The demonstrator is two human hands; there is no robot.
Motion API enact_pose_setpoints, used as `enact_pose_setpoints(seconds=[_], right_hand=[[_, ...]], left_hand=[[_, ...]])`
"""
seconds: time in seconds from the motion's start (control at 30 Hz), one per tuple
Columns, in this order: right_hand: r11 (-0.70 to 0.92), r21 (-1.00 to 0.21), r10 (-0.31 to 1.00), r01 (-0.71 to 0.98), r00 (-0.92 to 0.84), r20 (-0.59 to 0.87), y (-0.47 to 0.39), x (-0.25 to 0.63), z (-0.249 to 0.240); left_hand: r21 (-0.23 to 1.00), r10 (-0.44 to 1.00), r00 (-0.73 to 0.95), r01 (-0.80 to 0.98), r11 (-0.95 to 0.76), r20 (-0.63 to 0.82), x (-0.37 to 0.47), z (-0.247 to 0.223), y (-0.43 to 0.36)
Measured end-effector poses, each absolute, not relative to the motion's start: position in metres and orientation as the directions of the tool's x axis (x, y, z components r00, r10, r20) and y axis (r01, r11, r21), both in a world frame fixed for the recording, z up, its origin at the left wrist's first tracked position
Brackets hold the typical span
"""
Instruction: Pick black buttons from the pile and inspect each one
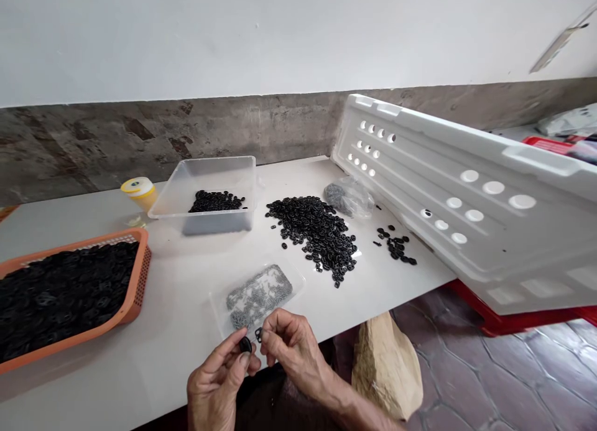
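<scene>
Both hands grasp parts: the left hand [212, 381] pinches a black oval piece [245, 344], the right hand [296, 350] a smaller black piece [258, 335], close together by the clear tray [218, 303]. Close two-handed handling seems underway, calling for steady fingertips.

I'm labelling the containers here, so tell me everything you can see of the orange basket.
The orange basket looks like plastic, with a smooth, rounded rim and perforated walls showing small openings. It stands upright on the white table, at the left, its left part cut off by the picture's edge. Dark black pieces lie heaped inside, hiding its floor. The clear bin stands beyond it to the right, apart from it. The left hand does not touch it.
</scene>
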State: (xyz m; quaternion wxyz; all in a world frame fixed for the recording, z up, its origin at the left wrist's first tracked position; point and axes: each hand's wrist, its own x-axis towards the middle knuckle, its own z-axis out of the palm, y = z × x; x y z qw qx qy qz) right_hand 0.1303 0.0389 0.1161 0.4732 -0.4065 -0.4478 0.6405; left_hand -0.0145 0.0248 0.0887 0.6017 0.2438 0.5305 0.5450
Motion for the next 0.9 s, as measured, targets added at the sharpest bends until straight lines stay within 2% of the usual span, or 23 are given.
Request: enact_pose_setpoints(seconds=[0.4,0.6,0.9], right_hand=[[-0.135,-0.954,0.965,-0.267,-0.252,-0.066,0.037,0.130,0.120],[-0.129,-0.968,0.963,-0.215,-0.261,-0.070,0.037,0.132,0.120],[-0.134,-0.982,0.962,-0.132,-0.256,-0.096,0.038,0.132,0.119]], left_hand=[[0.929,0.937,-0.222,-0.314,0.195,-0.271,-0.001,0.106,0.020],[0.966,0.936,-0.282,-0.207,0.154,-0.210,0.004,0.115,0.019],[0.986,0.950,-0.282,-0.136,0.096,-0.131,0.003,0.110,0.019]])
